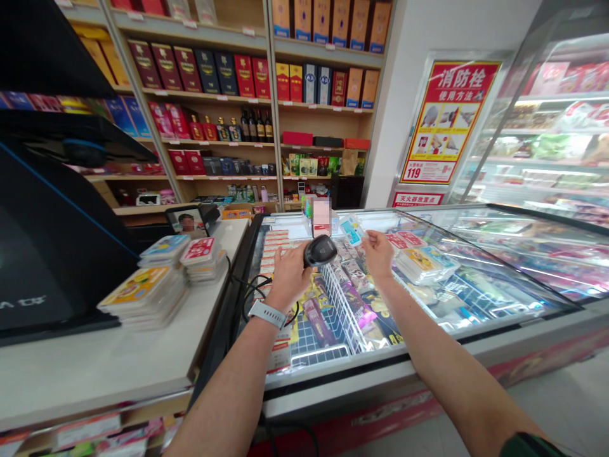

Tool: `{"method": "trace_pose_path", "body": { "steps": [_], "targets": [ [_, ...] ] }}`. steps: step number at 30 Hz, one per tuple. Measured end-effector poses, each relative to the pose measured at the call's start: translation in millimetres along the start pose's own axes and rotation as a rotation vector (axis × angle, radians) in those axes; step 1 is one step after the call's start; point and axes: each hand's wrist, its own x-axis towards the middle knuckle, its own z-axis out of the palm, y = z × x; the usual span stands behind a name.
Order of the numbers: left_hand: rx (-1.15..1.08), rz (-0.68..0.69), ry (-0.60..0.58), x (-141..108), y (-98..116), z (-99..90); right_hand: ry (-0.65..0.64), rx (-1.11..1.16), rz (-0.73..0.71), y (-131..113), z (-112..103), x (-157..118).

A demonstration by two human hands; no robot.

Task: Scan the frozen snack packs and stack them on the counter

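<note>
In the head view my left hand (291,274), with a grey watch (268,313) at its wrist, is closed around a black barcode scanner (320,251) above the chest freezer's glass top. The scanner's head points away from me. My right hand (379,254) pinches a flat clear pack with a blue label (351,231) by its near right edge, a little beyond and right of the scanner. Just behind the scanner stands an upright phone-like thing with a pink screen (321,219). Right of my right hand, stacked flat packs with yellow and blue labels (421,263) lie on the freezer glass.
A white counter (200,336) at left bears stacks of flat packs (147,295) and a black checkout terminal (57,241). A black cable (252,292) loops beside my left hand. The chest freezer (404,355) spans the front. Shelves of boxes and bottles (257,124) stand behind.
</note>
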Motion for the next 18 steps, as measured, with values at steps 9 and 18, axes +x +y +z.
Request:
{"method": "trace_pose_path", "body": {
  "steps": [9, 18],
  "targets": [
    [0.014, -0.010, 0.010, 0.7, -0.1, -0.9, -0.002, -0.005, -0.004, -1.2, 0.5, -1.2],
    [-0.006, 0.002, -0.001, -0.3, 2.0, -1.1, -0.002, -0.007, 0.007, -0.9, 0.7, -1.4]
  ]
}}
